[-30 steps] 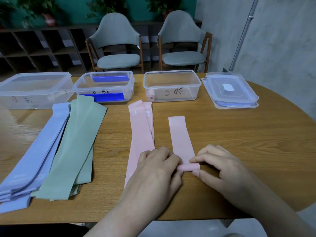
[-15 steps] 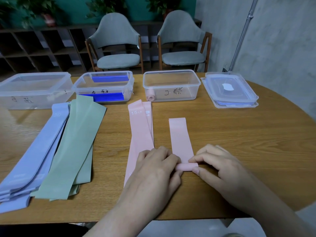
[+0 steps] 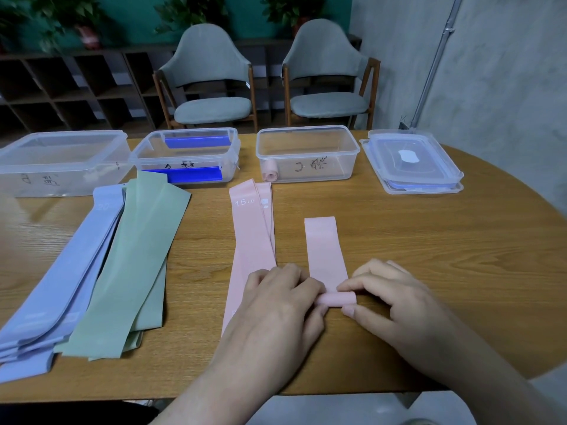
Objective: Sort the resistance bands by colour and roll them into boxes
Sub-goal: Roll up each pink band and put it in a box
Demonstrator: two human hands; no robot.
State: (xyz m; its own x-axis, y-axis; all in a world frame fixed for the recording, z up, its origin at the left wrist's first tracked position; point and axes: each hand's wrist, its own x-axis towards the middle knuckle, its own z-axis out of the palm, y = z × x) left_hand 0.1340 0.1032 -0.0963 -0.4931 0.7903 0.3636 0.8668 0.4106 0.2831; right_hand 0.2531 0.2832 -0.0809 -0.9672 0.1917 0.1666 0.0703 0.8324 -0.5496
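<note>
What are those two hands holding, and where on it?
Both the left hand and right hand pinch the pink band at its rolled near end, one at each side.
</note>
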